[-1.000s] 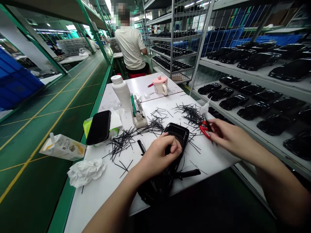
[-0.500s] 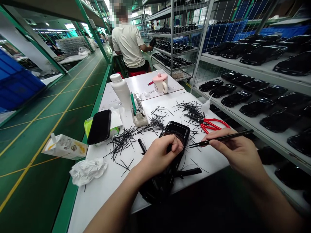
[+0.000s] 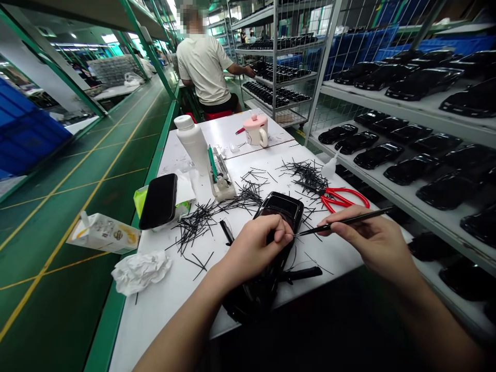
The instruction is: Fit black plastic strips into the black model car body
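Left hand (image 3: 259,249) closed over black car shell (image 3: 271,243) at table's (image 3: 163,305) near edge, thumb and forefinger pinched at its rear. Right hand (image 3: 372,240) pinching thin black rod (image 3: 341,222), tip meeting left fingertips. Shell glossy, dark, rear window facing away. Red scissors (image 3: 341,199) just beyond. Carton (image 3: 101,233) print too small to read.

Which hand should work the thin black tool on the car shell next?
Right, probably. The right hand already pinches the thin black tool, its tip pointing at the black car shell. The left hand rests on the shell, steadying it.
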Tool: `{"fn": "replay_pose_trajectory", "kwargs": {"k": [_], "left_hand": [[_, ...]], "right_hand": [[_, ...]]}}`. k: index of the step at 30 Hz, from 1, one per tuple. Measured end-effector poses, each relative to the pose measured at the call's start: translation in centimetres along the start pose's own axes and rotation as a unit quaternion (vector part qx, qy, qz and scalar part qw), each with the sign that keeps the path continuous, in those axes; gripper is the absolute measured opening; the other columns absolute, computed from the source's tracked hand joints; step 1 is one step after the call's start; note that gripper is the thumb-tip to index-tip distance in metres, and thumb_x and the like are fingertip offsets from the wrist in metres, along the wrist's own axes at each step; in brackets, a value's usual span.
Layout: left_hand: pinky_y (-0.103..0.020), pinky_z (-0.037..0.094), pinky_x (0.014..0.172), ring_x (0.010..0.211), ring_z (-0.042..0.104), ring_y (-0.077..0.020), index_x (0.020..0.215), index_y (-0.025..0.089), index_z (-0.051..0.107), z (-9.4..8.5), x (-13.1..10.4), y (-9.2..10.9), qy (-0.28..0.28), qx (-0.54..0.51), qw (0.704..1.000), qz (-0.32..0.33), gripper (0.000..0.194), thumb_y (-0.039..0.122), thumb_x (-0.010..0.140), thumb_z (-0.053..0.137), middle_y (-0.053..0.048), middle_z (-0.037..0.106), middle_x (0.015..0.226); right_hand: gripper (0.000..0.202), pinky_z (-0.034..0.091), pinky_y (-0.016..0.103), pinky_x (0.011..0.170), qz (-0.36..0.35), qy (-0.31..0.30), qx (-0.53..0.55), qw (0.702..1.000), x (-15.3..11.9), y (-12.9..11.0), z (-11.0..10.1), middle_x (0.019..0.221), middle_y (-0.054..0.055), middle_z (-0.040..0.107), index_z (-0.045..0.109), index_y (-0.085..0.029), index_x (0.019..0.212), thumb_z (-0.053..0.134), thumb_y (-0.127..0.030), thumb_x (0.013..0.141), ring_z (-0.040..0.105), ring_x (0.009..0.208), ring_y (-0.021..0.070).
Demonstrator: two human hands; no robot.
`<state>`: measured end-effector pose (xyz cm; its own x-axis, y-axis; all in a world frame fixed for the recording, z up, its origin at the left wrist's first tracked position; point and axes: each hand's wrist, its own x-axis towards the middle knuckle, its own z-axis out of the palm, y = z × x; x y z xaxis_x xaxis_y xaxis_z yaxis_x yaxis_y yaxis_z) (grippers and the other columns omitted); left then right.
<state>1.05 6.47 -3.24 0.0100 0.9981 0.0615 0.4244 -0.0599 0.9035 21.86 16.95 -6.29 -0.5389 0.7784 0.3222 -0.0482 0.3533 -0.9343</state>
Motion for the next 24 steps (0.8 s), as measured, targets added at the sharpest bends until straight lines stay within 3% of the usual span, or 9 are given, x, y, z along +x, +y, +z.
{"fn": "replay_pose_trajectory", "kwargs": {"k": [5, 13, 17, 20, 24], "left_hand": [[-0.026, 0.044, 0.075, 0.081, 0.059, -0.0137, 0.067, 0.022, 0.033, 0.0, 0.0, -0.1, -0.003, -0.002, 1.000, 0.003, 0.032, 0.016, 0.090, 0.055, -0.002, 0.067, 0.086], [-0.027, 0.046, 0.080, 0.086, 0.061, -0.0153, 0.069, 0.022, 0.034, -0.2, 0.0, 0.0, -0.002, -0.013, 1.000, 0.005, 0.032, 0.019, 0.091, 0.057, -0.004, 0.068, 0.091], [-0.029, 0.046, 0.087, 0.095, 0.062, -0.0160, 0.070, 0.022, 0.036, -1.0, 0.2, -0.3, 0.067, -0.043, 0.997, 0.018, 0.029, 0.019, 0.092, 0.056, -0.006, 0.066, 0.099], [-0.031, 0.048, 0.089, 0.098, 0.062, -0.0173, 0.072, 0.021, 0.037, -1.4, 0.5, -1.0, 0.131, -0.075, 0.989, 0.009, 0.028, 0.021, 0.091, 0.058, -0.006, 0.064, 0.099], [-0.031, 0.050, 0.085, 0.090, 0.062, -0.0159, 0.074, 0.022, 0.037, -1.3, 0.8, -1.7, 0.189, -0.118, 0.975, -0.003, 0.027, 0.020, 0.087, 0.060, -0.005, 0.063, 0.097]], "right_hand": [[0.012, 0.064, 0.029, 0.070, 0.055, 0.048, 0.024, 0.997, -0.3, -0.4, 0.6, 0.081, 0.003, 0.076, 0.074, -0.024, 0.089, 0.077, -0.034, 0.084, 0.076, 0.074, 0.0215], [0.008, 0.063, 0.028, 0.066, 0.010, -0.015, 0.008, 1.000, 0.2, 0.5, -0.2, 0.082, 0.004, 0.076, 0.075, -0.024, 0.086, 0.076, -0.032, 0.084, 0.075, 0.073, 0.0208], [0.008, 0.059, 0.036, 0.091, 0.019, -0.045, 0.022, 0.999, -0.3, 0.8, -0.1, 0.081, 0.003, 0.076, 0.075, -0.025, 0.083, 0.076, -0.034, 0.084, 0.073, 0.089, 0.0231], [0.008, 0.045, 0.048, 0.111, 0.030, -0.101, 0.041, 0.994, -0.8, 1.3, 0.2, 0.082, 0.002, 0.075, 0.074, -0.025, 0.084, 0.073, -0.032, 0.086, 0.071, 0.089, 0.0230], [0.004, 0.035, 0.051, 0.117, 0.029, -0.122, 0.053, 0.991, -1.2, 2.2, 0.8, 0.084, -0.001, 0.073, 0.072, -0.028, 0.086, 0.070, -0.027, 0.089, 0.069, 0.085, 0.0196]]}}
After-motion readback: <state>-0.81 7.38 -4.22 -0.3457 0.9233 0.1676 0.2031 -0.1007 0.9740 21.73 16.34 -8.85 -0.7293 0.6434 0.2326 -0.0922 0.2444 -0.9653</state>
